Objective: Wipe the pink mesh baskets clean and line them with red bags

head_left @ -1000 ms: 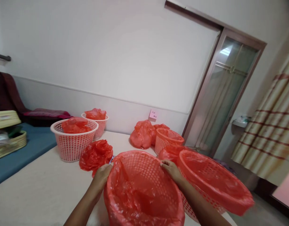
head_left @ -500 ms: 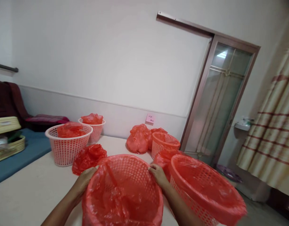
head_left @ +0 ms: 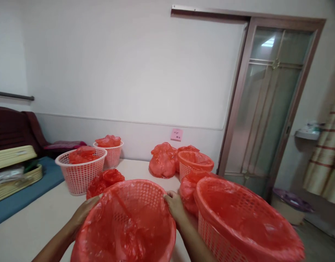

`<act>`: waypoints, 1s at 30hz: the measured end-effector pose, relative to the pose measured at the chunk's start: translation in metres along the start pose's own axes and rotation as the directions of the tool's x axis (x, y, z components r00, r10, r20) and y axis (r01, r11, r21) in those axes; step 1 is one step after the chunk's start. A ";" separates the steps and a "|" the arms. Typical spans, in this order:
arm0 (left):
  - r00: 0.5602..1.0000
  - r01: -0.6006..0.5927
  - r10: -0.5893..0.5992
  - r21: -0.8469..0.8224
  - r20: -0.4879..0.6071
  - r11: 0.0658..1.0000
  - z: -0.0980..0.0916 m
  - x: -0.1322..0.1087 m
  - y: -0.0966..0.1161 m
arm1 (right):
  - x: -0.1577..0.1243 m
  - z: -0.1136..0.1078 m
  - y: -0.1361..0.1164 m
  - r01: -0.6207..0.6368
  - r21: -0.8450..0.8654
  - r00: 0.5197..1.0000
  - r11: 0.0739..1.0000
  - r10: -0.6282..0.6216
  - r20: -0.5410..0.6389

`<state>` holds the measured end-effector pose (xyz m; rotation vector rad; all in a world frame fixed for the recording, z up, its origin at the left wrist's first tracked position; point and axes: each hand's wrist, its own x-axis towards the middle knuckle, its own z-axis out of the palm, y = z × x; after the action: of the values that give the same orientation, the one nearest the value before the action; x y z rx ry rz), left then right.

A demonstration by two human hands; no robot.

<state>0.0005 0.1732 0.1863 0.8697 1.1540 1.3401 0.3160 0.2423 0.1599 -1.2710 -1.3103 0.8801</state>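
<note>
A pink lattice basket (head_left: 140, 193) lined with a red plastic bag (head_left: 129, 233) sits in front of me on the cream table (head_left: 33, 225). My left hand (head_left: 84, 213) curls over the basket's left rim, fingers closed on the bag's edge. On the right rim my right hand (head_left: 175, 205) grips the bag and rim the same way. A second bag-lined basket (head_left: 238, 222) stands just right of my right arm.
Two pink baskets (head_left: 81, 171) holding crumpled red bags stand at the back left. Loose red bags (head_left: 163, 160) and a smaller lined basket (head_left: 194, 163) sit by the wall. A wicker box (head_left: 11, 174) lies left, a sliding door (head_left: 268, 105) right.
The view has swung right and levelled. The lined basket has shifted left and nearer to me, with both hands staying on its rim.
</note>
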 end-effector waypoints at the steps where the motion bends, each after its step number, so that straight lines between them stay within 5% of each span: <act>1: 1.000 -0.002 0.002 0.004 0.000 1.000 0.000 0.000 0.000 | 0.000 0.000 -0.001 -0.002 0.008 1.000 1.000 0.002 0.002; 30: 0.988 -0.034 0.044 -0.067 0.147 0.997 -0.012 0.011 -0.013 | 0.003 -0.003 0.011 0.042 -0.129 0.999 0.991 -0.042 0.006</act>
<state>-0.0087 0.1812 0.1690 0.9327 0.9779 1.3142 0.3216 0.2463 0.1506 -1.3372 -1.4101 0.7787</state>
